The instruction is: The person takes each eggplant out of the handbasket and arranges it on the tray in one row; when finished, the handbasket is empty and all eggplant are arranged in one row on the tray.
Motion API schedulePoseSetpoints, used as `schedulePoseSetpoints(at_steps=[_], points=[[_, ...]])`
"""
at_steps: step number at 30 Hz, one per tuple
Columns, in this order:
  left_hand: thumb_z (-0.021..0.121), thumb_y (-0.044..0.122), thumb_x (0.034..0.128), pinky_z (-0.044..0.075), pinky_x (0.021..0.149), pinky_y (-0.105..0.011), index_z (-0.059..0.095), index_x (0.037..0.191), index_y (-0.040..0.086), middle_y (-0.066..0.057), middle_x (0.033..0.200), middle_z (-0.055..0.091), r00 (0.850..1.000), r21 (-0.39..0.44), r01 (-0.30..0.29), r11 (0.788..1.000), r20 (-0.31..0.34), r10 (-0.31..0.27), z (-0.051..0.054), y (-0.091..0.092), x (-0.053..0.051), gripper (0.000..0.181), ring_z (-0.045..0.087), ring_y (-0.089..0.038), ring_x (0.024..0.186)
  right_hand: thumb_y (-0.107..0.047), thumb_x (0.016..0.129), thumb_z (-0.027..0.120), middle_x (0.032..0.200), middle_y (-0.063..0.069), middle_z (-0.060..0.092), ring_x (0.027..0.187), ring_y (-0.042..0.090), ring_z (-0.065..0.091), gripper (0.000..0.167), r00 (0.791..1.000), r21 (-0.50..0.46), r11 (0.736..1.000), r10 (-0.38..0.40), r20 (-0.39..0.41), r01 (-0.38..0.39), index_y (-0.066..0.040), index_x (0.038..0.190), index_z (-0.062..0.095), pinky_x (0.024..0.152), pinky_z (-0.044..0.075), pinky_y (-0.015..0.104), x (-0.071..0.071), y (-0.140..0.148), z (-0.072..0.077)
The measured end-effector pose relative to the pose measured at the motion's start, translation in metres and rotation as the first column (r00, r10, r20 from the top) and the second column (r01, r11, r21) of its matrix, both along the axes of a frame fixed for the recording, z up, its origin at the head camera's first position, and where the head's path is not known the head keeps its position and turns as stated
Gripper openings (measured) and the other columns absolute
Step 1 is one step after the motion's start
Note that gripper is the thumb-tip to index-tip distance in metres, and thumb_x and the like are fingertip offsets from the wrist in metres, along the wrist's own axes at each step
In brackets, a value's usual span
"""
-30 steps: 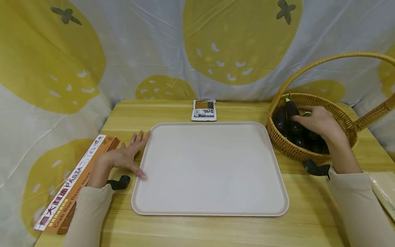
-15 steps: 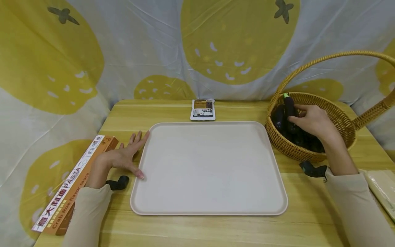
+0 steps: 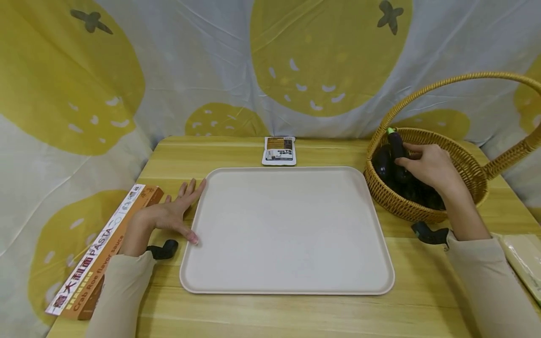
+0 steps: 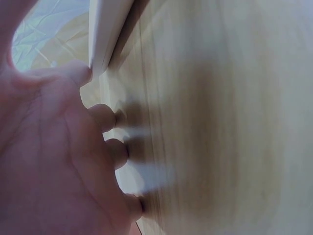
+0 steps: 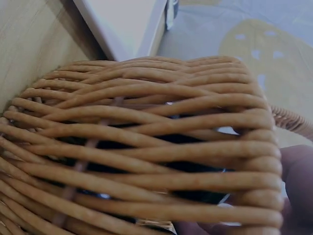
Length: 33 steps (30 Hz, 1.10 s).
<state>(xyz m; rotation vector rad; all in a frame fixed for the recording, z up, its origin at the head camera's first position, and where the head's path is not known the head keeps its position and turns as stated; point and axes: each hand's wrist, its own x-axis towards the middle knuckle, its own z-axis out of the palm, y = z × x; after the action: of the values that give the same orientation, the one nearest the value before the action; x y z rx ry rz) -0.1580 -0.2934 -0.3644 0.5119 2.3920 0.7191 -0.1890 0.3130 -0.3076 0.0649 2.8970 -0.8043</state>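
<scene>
In the head view my right hand [image 3: 431,166] reaches into a wicker basket [image 3: 384,199] and pinches a slim dark eggplant [image 3: 396,144] with a green stem end. More dark eggplants [image 3: 382,162] lie beneath and beside it. From the right wrist the basket's woven side [image 5: 146,132] hides most of the hand and the eggplants. My left hand [image 3: 169,218] is spread at the left edge of a white tray [image 3: 287,230]; its thumb and index finger touch the rim. The left wrist view shows the palm [image 4: 44,142] with the fingertips down at the table.
A long pasta box [image 3: 101,249] lies by my left forearm. Behind the tray is a small packet [image 3: 279,150]. A pale plastic-wrapped pack [image 3: 526,263] lies at the right. The basket's tall handle [image 3: 460,77] arches above it; a patterned cloth [image 3: 211,61] hangs behind the wooden table.
My right hand has shifted slightly left inside the basket, and the eggplant's stem end has moved a little left and up. The left hand keeps its place at the tray.
</scene>
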Motion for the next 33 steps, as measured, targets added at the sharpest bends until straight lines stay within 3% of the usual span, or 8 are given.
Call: schedulePoseSetpoints(at_steps=[4, 9, 11, 21, 25, 29, 31, 33], points=[[0.097, 0.049, 0.0638, -0.013, 0.11, -0.085, -0.017, 0.165, 0.018, -0.029, 0.166, -0.028, 1.0, -0.011, -0.004, 1.0, 0.004, 0.004, 0.0, 0.0, 0.001, 0.156, -0.027, -0.053, 0.152, -0.048, 0.104, 0.053, 0.145, 0.041, 0.049, 0.11, 0.05, 0.061, 0.075, 0.998, -0.025, 1.0, 0.007, 0.054, -0.006, -0.004, 0.161, 0.03, 0.087, 0.051, 0.058, 0.004, 0.002, 0.004], [0.097, 0.049, 0.064, -0.013, 0.11, -0.085, -0.018, 0.165, 0.017, -0.029, 0.166, -0.029, 1.0, -0.01, -0.005, 1.0, 0.01, 0.005, 0.001, 0.001, 0.001, 0.156, -0.028, -0.053, 0.152, -0.058, 0.103, 0.052, 0.15, 0.035, 0.048, 0.085, 0.019, 0.067, 0.079, 0.991, -0.057, 0.997, 0.051, 0.126, -0.044, -0.012, 0.163, 0.03, 0.081, 0.055, 0.042, 0.017, 0.006, 0.015], [0.097, 0.049, 0.0637, -0.014, 0.109, -0.085, -0.018, 0.165, 0.017, -0.029, 0.166, -0.029, 1.0, -0.005, -0.006, 1.0, 0.013, 0.006, 0.001, 0.001, 0.001, 0.156, -0.029, -0.053, 0.152, -0.058, 0.103, 0.053, 0.151, 0.035, 0.048, 0.085, 0.015, 0.066, 0.077, 0.987, -0.051, 0.997, 0.068, 0.142, -0.061, -0.014, 0.163, 0.032, 0.078, 0.055, 0.038, 0.025, 0.008, 0.02], [0.097, 0.049, 0.0634, -0.014, 0.109, -0.085, -0.018, 0.165, 0.017, -0.029, 0.166, -0.03, 1.0, -0.002, -0.009, 1.0, 0.02, 0.009, 0.002, 0.001, 0.002, 0.157, -0.029, -0.054, 0.151, -0.053, 0.103, 0.057, 0.151, 0.038, 0.045, 0.095, 0.029, 0.069, 0.073, 0.974, 0.018, 0.992, 0.119, 0.195, -0.125, -0.013, 0.161, 0.037, 0.071, 0.059, 0.037, 0.063, 0.007, 0.037], [0.097, 0.05, 0.0634, -0.013, 0.109, -0.086, -0.018, 0.165, 0.017, -0.03, 0.166, -0.029, 1.0, -0.009, -0.007, 1.0, 0.013, 0.007, 0.001, 0.0, 0.003, 0.157, -0.028, -0.055, 0.151, -0.051, 0.103, 0.059, 0.136, 0.032, 0.061, 0.077, 0.022, 0.058, 0.071, 0.97, 0.03, 0.987, 0.147, 0.194, -0.156, -0.015, 0.16, 0.04, 0.059, 0.048, 0.031, 0.075, -0.004, 0.041], [0.097, 0.049, 0.0635, -0.013, 0.109, -0.086, -0.018, 0.165, 0.017, -0.029, 0.166, -0.029, 1.0, -0.005, -0.008, 1.0, 0.011, 0.008, 0.001, 0.0, 0.002, 0.157, -0.029, -0.054, 0.151, -0.045, 0.102, 0.064, 0.08, 0.009, 0.064, 0.057, 0.014, 0.042, 0.065, 0.96, -0.03, 0.976, 0.219, 0.177, -0.217, -0.017, 0.157, 0.046, 0.053, 0.041, 0.031, 0.082, -0.024, 0.041], [0.097, 0.048, 0.0638, -0.014, 0.109, -0.085, -0.018, 0.165, 0.017, -0.029, 0.166, -0.03, 1.0, -0.003, -0.006, 1.0, 0.013, 0.006, 0.001, 0.0, 0.001, 0.157, -0.029, -0.054, 0.151, -0.044, 0.1, 0.067, 0.076, -0.002, 0.06, 0.059, 0.013, 0.043, 0.062, 0.956, -0.051, 0.968, 0.25, 0.155, -0.245, -0.019, 0.154, 0.051, 0.054, 0.039, 0.03, 0.082, -0.04, 0.039], [0.097, 0.049, 0.0639, -0.014, 0.109, -0.085, -0.019, 0.165, 0.017, -0.029, 0.166, -0.03, 1.0, -0.004, -0.003, 1.0, 0.014, 0.003, 0.001, 0.001, 0.0, 0.157, -0.029, -0.054, 0.151, -0.043, 0.099, 0.069, 0.086, 0.007, 0.069, 0.065, 0.014, 0.047, 0.06, 0.95, -0.085, 0.958, 0.283, 0.135, -0.273, -0.019, 0.152, 0.054, 0.057, 0.04, 0.029, 0.079, -0.057, 0.037]])
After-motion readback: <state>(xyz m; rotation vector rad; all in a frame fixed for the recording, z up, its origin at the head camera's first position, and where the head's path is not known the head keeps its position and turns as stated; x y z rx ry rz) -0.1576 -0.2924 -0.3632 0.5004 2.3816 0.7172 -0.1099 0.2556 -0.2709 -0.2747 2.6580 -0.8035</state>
